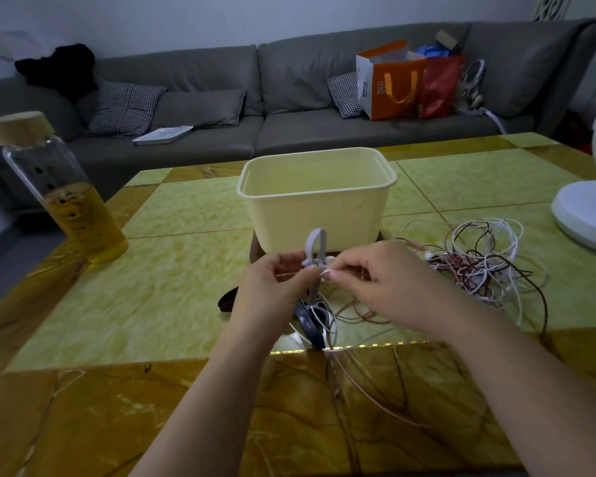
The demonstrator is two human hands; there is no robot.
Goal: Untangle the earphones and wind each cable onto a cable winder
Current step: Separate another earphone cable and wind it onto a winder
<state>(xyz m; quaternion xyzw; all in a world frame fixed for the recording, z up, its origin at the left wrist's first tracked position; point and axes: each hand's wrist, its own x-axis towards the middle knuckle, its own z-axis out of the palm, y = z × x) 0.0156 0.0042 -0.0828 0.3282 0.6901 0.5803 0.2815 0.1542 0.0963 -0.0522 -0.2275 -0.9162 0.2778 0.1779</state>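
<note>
Both forearms come in from 6 o'clock. Left hand (pixel 272 290) grips the pale cable winder (pixel 315 247) upright, long axis 6-to-12, loop end at 12. Right hand (pixel 386 284) pinches a thin pink cable (pixel 362 390) right at it. Earphone tangle (pixel 486 263) sits on the table at 3 o'clock, cream tub (pixel 317 201) behind at 12.

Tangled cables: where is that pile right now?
In the head view, the tangled cables lie at the right of the table, just right of the right hand, between the cream tub and the white fan base.
</note>
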